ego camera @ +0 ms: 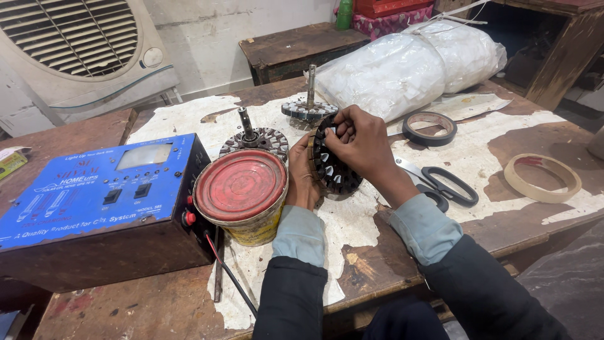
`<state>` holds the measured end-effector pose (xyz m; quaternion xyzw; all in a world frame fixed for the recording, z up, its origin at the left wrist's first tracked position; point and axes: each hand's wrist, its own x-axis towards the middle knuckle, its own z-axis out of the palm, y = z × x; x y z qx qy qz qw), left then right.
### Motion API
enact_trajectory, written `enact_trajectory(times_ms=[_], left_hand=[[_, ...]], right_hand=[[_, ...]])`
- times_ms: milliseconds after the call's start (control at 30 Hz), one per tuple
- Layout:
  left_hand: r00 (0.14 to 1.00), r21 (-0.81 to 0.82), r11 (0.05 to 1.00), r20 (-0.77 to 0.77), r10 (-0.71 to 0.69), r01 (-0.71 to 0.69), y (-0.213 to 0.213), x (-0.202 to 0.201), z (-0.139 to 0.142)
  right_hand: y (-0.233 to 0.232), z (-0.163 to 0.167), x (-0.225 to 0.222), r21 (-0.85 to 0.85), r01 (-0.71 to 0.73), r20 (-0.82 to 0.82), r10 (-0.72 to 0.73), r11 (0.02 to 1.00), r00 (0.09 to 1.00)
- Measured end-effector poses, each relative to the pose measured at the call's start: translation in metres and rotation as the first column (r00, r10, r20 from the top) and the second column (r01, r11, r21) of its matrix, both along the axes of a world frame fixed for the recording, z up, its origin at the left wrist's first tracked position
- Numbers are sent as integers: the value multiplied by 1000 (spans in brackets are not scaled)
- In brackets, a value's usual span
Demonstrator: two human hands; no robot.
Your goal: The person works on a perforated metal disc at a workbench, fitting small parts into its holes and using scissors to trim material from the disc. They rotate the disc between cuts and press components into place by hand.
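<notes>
Left of the red-lidded tin (241,195) sits a blue metal control box (100,192) with switches and a small window, a red and black lead running from its corner. Just behind the tin stand two slotted motor cores (255,140) on upright shafts, one farther back than the other. Immediately right of the tin, the left hand (302,182) closes around the lower left rim of a dark slotted stator ring (333,165), held on edge so its flat face turns toward the tin and its axis runs roughly level. The right hand (360,146) comes over the ring's top from the far side, fingertips pinched on the upper rim; it lies nearer the slots, while the left only steadies. Farther right of the tin lie black-handled scissors (443,182), a dark tape roll (429,128) and a pale tape ring (542,177), with a white plastic bundle (409,66) behind.
</notes>
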<state>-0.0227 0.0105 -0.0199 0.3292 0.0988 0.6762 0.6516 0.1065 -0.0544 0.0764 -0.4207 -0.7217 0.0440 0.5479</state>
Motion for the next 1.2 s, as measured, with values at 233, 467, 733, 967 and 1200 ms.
enact_trajectory(times_ms=[233, 467, 733, 967, 1200], left_hand=[[998, -64, 997, 46, -35, 38, 0, 3, 2], [993, -164, 983, -97, 67, -82, -13, 5, 23], [715, 259, 774, -297, 632, -577, -40, 8, 57], [518, 627, 594, -331, 789, -504, -55, 8, 68], [602, 510, 685, -349, 718, -520, -54, 9, 66]], right_hand=[[-1, 4, -1, 111, 44, 122, -58, 993, 991], [6, -3, 9, 57, 72, 6, -73, 996, 997], [20, -5, 22, -140, -426, -525, 298, 894, 797], [21, -5, 27, -123, -604, -564, 446, 787, 695], [22, 6, 44, -312, -55, -265, -31, 949, 964]])
